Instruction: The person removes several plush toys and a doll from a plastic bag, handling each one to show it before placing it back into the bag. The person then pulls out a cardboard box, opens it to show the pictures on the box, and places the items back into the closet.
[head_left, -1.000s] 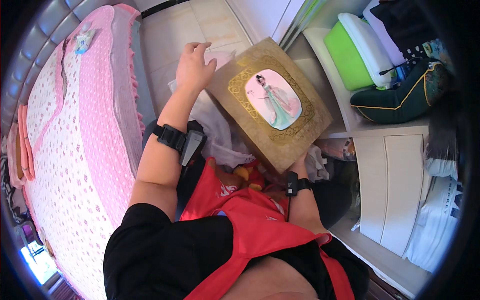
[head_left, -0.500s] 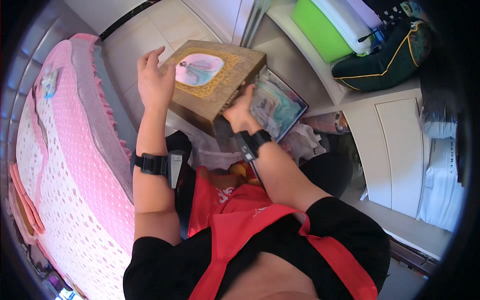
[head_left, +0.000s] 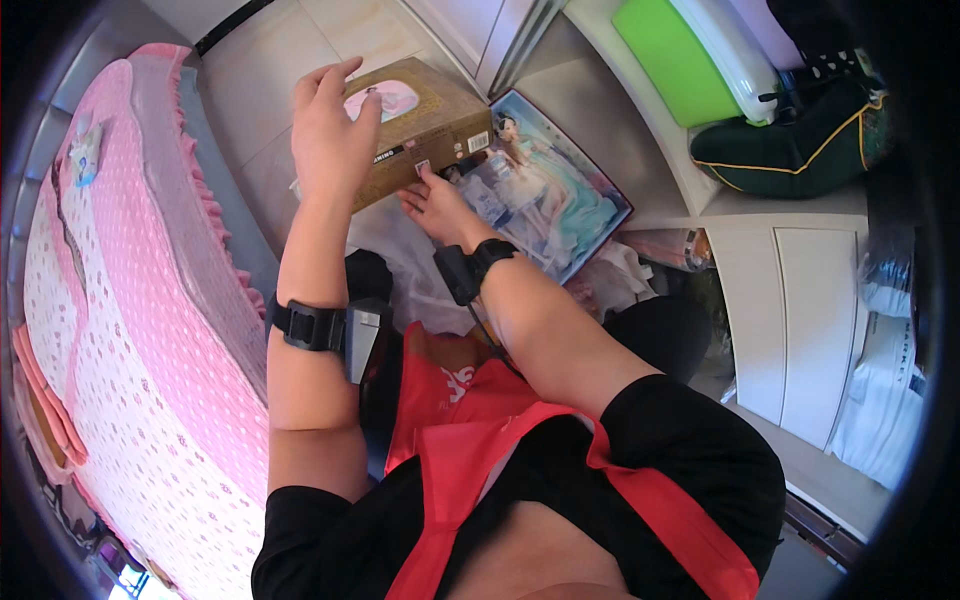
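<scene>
A brown cardboard box (head_left: 450,98) with gold patterning and an oval picture on its lid sits beyond my hands, tilted in view. My left hand (head_left: 338,135) is raised over its left part, fingers spread and holding nothing. At the box's near lower edge is my right hand (head_left: 437,205), fingers apart and thumb up by the side panel; whether it bears any weight I cannot tell. Right of the box lies a shallow tray (head_left: 612,192) with a doll (head_left: 560,180) in a pale turquoise dress and small clear packets inside it. Black straps circle both forearms.
A bed (head_left: 150,270) with a pink and white cover runs along the left. Shelving on the right holds a green bin (head_left: 680,60) and a dark green cushion (head_left: 790,145) with yellow piping. White cabinet panels (head_left: 790,320) stand below. Crumpled white plastic (head_left: 420,280) lies near my lap.
The brown box has shifted left and turned, so its side panel shows and the doll in the tray is uncovered. My right hand moved left with it; my left hand rose slightly rightward.
</scene>
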